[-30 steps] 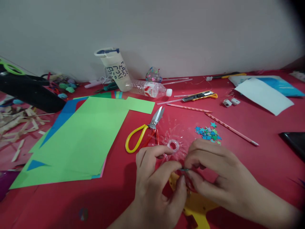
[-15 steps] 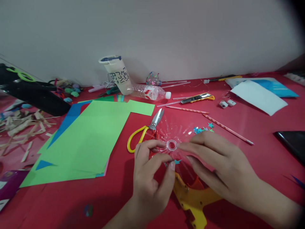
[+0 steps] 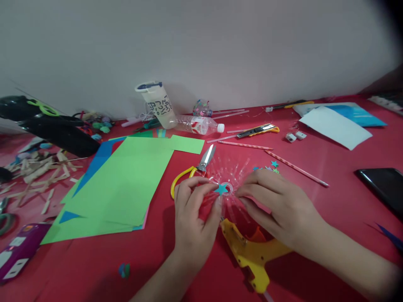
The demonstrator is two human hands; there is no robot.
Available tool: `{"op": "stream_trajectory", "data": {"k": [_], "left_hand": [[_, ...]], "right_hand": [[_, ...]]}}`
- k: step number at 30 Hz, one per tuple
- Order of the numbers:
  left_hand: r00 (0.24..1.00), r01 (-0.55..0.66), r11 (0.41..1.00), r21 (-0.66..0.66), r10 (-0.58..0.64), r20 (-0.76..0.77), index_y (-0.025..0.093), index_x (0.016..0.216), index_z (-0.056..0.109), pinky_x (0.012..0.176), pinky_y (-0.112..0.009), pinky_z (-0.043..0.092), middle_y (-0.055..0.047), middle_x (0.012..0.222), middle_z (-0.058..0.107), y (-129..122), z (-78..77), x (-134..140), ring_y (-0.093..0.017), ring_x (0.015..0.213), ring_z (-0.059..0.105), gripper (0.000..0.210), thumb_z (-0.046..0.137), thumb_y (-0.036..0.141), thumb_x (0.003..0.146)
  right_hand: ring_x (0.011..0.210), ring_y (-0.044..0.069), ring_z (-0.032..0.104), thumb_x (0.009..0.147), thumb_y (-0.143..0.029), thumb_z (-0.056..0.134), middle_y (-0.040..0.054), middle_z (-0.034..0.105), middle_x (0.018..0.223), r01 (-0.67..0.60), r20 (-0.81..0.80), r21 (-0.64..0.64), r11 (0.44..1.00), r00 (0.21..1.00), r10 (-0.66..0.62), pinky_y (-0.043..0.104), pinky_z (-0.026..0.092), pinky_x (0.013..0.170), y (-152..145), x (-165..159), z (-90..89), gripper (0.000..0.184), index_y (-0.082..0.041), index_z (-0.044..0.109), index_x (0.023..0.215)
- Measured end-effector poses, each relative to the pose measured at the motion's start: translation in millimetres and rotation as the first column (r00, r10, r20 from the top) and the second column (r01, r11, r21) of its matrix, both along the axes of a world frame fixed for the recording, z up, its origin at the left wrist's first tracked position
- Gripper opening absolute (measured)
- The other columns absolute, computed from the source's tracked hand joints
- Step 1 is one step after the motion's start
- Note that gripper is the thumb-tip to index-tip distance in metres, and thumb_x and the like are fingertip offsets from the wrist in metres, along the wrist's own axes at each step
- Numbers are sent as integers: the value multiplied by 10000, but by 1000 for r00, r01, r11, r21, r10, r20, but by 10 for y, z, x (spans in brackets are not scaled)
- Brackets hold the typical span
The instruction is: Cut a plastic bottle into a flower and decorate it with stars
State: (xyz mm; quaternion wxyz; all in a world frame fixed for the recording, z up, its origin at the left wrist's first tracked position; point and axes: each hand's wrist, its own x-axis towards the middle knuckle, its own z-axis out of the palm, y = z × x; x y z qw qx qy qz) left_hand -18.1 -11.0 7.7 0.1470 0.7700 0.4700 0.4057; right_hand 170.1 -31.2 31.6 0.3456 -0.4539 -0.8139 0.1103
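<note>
My left hand (image 3: 197, 212) pinches a small teal star (image 3: 222, 189) between thumb and fingers, over the neck ring of a clear plastic bottle top (image 3: 239, 167). That bottle top is cut into strips, which fan out flat around the ring. Closed fingers of my right hand (image 3: 283, 205) grip the bottle top just right of the ring; the fingertips partly hide the hold. A yellow glue gun (image 3: 252, 256) lies below, its nozzle near the strips and its handle partly under my right hand. Yellow-handled scissors (image 3: 206, 158) rest beyond my left hand. More stars (image 3: 274, 164) lie behind my right hand.
Green paper sheets (image 3: 122, 180) cover the left side. A clear bottle (image 3: 201, 125), a tilted cup (image 3: 160, 105), a utility knife (image 3: 258, 131) and pink striped pencils (image 3: 296, 167) lie behind. A black phone (image 3: 384, 188) sits at right, a purple glittery case (image 3: 27, 251) at left.
My left hand has raised the teal star from below the ring to over it. My right hand keeps its hold on the bottle top. The view has shifted slightly.
</note>
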Motion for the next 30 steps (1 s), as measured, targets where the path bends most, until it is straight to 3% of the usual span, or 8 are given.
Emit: {"op": "stream_trajectory", "data": {"k": [6, 18, 24, 30], "left_hand": [[1000, -2, 999, 46, 1, 10, 207, 1060, 597, 935, -372, 419, -61, 1073, 538, -16, 33, -3, -194, 1058, 501, 262, 586, 144, 806], [1000, -10, 994, 108, 8, 15, 189, 965, 583, 940, -407, 409, -74, 1076, 530, -45, 69, 20, -217, 1072, 499, 232, 643, 147, 745], [996, -39, 989, 146, 27, 88, 198, 793, 584, 895, -382, 429, -51, 1034, 526, -24, 53, -14, -195, 1030, 515, 92, 643, 133, 767], [1000, -19, 989, 146, 16, 21, 231, 915, 629, 927, -407, 411, -53, 1103, 507, -24, 39, -3, -208, 1084, 489, 122, 616, 181, 804]], "right_hand": [[769, 192, 541, 899, -116, 496, 79, 604, 858, 17, 14, 37, 999, 1000, -18, 326, 455, 676, 4, 1, -11, 150, -130, 642, 931], [784, 188, 555, 874, -110, 526, 51, 604, 899, 78, -18, 35, 996, 997, -77, 311, 449, 654, -3, 47, -52, 188, -180, 599, 1033], [718, 170, 522, 862, -109, 546, 40, 576, 788, 134, -66, 54, 989, 989, -131, 294, 420, 613, 17, 65, -19, 78, -167, 577, 820], [771, 190, 538, 916, -152, 505, 74, 620, 865, 74, -17, 117, 990, 997, -72, 330, 435, 699, 20, 63, 33, 133, -155, 637, 913]]}}
